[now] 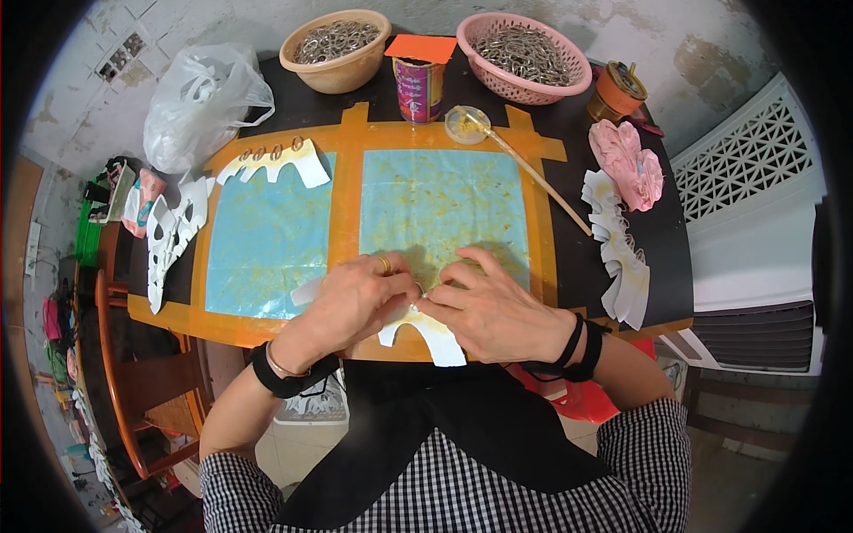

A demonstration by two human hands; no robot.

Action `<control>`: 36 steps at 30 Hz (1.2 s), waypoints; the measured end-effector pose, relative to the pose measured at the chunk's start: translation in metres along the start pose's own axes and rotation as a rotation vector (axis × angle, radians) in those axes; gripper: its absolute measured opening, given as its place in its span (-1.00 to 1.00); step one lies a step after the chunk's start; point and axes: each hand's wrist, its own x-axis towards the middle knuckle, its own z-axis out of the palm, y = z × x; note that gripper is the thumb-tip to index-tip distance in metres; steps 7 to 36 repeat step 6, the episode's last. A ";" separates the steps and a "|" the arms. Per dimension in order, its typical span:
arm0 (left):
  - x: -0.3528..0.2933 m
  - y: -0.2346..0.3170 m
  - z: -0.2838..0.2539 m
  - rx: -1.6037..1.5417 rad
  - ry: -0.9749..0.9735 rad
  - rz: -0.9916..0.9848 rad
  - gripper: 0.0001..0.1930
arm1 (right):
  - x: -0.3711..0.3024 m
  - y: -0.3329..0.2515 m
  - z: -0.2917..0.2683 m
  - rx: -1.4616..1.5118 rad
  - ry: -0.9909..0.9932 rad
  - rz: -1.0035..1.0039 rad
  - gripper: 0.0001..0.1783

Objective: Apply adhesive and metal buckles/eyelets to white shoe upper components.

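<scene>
At the table's near edge, my left hand [362,289] and my right hand [493,302] meet over a white cut strip [434,338] with scalloped edges and yellow smears. The fingers of both hands are pinched together at the strip's upper side. A bit of a thin ring seems to show between the fingertips, but most of it is hidden. Part of the strip pokes out left of my left hand. Beneath lies a blue sheet [444,200] spotted with yellow and framed in orange tape. Another scalloped strip [274,164] with several metal rings lies at the upper left.
Metal rings fill a tan bowl [342,75] and a pink basket [576,87] at the back. A purple tin [418,93], a stick resting by a small round dish [467,125], and a brown jar [617,93] stand nearby. White strips [622,258] lie right, a plastic bag [200,102] left.
</scene>
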 end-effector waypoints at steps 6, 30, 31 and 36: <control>-0.007 -0.005 0.017 0.058 0.121 0.113 -0.77 | -0.001 -0.002 -0.002 -0.009 -0.031 0.036 -0.38; -0.007 -0.005 0.017 0.058 0.121 0.113 -0.77 | -0.001 -0.002 -0.002 -0.009 -0.031 0.036 -0.38; -0.007 -0.005 0.017 0.058 0.121 0.113 -0.77 | -0.001 -0.002 -0.002 -0.009 -0.031 0.036 -0.38; -0.007 -0.005 0.017 0.058 0.121 0.113 -0.77 | -0.001 -0.002 -0.002 -0.009 -0.031 0.036 -0.38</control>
